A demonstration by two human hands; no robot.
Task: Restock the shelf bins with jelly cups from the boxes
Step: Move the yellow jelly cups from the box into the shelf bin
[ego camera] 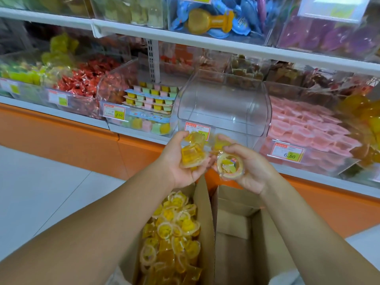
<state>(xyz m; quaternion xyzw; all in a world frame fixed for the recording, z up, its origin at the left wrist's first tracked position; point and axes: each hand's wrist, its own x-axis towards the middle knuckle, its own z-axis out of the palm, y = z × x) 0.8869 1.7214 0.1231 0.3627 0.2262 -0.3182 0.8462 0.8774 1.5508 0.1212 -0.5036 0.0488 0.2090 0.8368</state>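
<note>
**Now: both hands loaded in front of the clear bin**

Both hands hang just short of the front edge of the shelf (51, 114), above two cardboard boxes. The left hand (181, 161) lies palm up, fingers curled round a cluster of yellow jelly cups (192, 155), probably cradling several so each trip moves more. The right hand (246, 167) has thumb and fingers closed on a round cup (230, 164), its printed lid facing the camera, and more yellow shows at the fingertips. Behind them, at the shelf's front edge, stands the clear bin (224, 103). No cups show through its walls, so it is presumably the one to fill. The open box (172, 233) under the forearms is heaped with the same cups, which keeps the reach short. The second box (236, 233) shows only bare cardboard.
</note>
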